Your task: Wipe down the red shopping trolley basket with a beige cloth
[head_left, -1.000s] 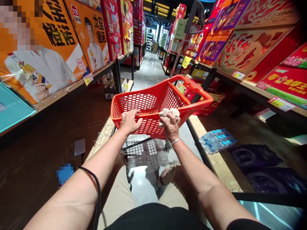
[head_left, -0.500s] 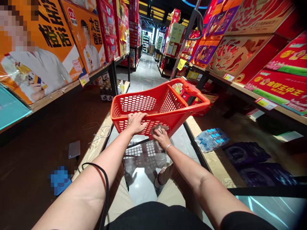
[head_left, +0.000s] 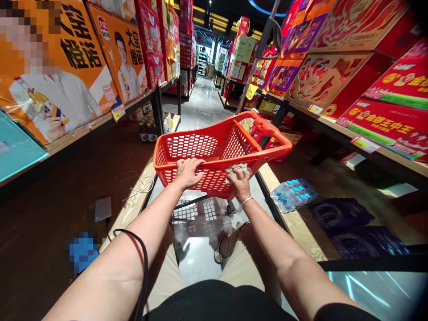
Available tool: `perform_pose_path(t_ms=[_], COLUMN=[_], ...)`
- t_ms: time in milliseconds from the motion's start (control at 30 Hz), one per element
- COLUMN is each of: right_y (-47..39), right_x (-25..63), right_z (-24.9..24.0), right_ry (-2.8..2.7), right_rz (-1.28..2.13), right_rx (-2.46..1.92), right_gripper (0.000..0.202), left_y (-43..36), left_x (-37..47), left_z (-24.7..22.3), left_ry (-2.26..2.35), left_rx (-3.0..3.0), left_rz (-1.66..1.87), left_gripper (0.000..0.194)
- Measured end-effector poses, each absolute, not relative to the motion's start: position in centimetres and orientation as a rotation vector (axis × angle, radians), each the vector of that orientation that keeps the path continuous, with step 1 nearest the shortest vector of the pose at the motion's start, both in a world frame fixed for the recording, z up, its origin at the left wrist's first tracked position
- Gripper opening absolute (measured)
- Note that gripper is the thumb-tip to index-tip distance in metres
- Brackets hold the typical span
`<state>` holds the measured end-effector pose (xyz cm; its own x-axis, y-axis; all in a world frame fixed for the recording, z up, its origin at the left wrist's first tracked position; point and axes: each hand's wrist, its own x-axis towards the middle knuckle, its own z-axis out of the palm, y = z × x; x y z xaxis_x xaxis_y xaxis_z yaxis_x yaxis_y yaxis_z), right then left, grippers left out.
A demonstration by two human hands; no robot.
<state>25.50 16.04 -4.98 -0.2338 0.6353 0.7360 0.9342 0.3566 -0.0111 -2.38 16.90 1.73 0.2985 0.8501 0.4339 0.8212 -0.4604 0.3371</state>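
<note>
A red plastic shopping cart (head_left: 197,166) with honeycomb-holed sides stands across the aisle in front of me. My left hand (head_left: 189,173) grips the near top rim, its fingers hooked over the edge and its thumb on the outer side. Bunched in my right hand (head_left: 240,180) is a light grey-brown cloth (head_left: 236,171), pressed against the outside of the near wall toward the handle (head_left: 274,132) end. Fingers cover part of the cloth. The cart's inside floor is mostly hidden by the near wall.
Orange cartons (head_left: 80,58) line the left shelf, and red gift boxes (head_left: 384,120) the right. Shrink-wrapped water bottles (head_left: 294,195) lie on the low right ledge. A white cable (head_left: 140,185) and a grey power bank (head_left: 103,209) lie low on the left.
My right hand has slid the cloth to the right and slightly up along the cart's side. My left hand stays on the rim.
</note>
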Motion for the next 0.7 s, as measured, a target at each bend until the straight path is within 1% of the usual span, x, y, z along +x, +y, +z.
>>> perform_pose_path(t_ms=[67,133,200,267,367,433,500,633,700], right_y=[15.5,14.9,14.5,14.4,14.8,15.3,15.6,14.8,14.1], right_x=[25.1,25.1,25.5,26.1,26.9,27.2,27.1,26.6,26.6], right_z=[-6.6,-7.1,-5.8,-3.5,-0.2,0.3,-0.8,-4.8,-5.3], right_ry=[-1.993,-2.009,-2.033,-2.034,-1.960,-1.914,-1.910,-1.997,-2.033], right_rz=[-0.558,-0.565,-0.610,-0.670,-0.735,-0.750,-0.725,-0.608,-0.583], right_rx=[-1.412,-1.412,-1.341,-1.281,-1.307,-1.357,-1.400,-1.392,-1.362], right_gripper=[0.030,0.029,0.026,0.024,0.031,0.037,0.036,0.026,0.022], left_y=[16.9,16.7,16.5,16.0,15.4,15.3,15.3,15.6,15.7], left_x=[-2.5,-2.5,-2.2,-1.4,0.3,1.3,1.8,1.6,1.2], left_z=[1.7,1.8,1.9,2.1,2.1,1.9,1.6,1.0,1.0], left_ry=[1.595,1.611,1.651,1.675,1.624,1.571,1.549,1.534,1.518], left_rx=[2.493,2.498,2.501,2.516,2.570,2.592,2.584,2.570,2.580], left_rz=[0.878,0.877,0.900,0.954,1.013,0.996,0.975,0.979,0.970], left_gripper=[0.045,0.043,0.042,0.046,0.059,0.063,0.063,0.060,0.061])
